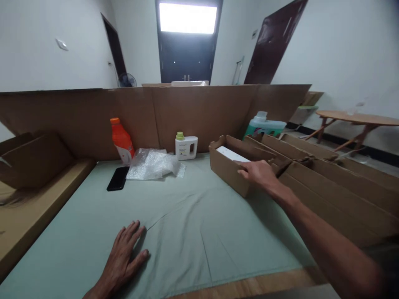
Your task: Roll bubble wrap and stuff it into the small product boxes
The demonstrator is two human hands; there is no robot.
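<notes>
My left hand (126, 251) lies palm down on the pale green cloth (174, 232), fingers spread, holding nothing. On the right, my right hand (260, 172) is closed over the near wall of a long open cardboard box (229, 174). A flat white item (232, 154) rests inside that box; some fingertips are hidden, so I cannot tell whether they touch it. Clear bubble wrap (154, 164) lies towards the back left. Next to it are a black phone (117, 179) and an orange-capped red bottle (121, 141). A white jug with a green cap (186, 146) stands at the back middle.
More open cardboard boxes (336, 195) are packed side by side along the right. Behind them stands a jug of green-blue liquid (264, 125). A tall cardboard panel (199, 112) closes off the back. At the left, another open carton (34, 162) sits on a flat cardboard box (40, 211).
</notes>
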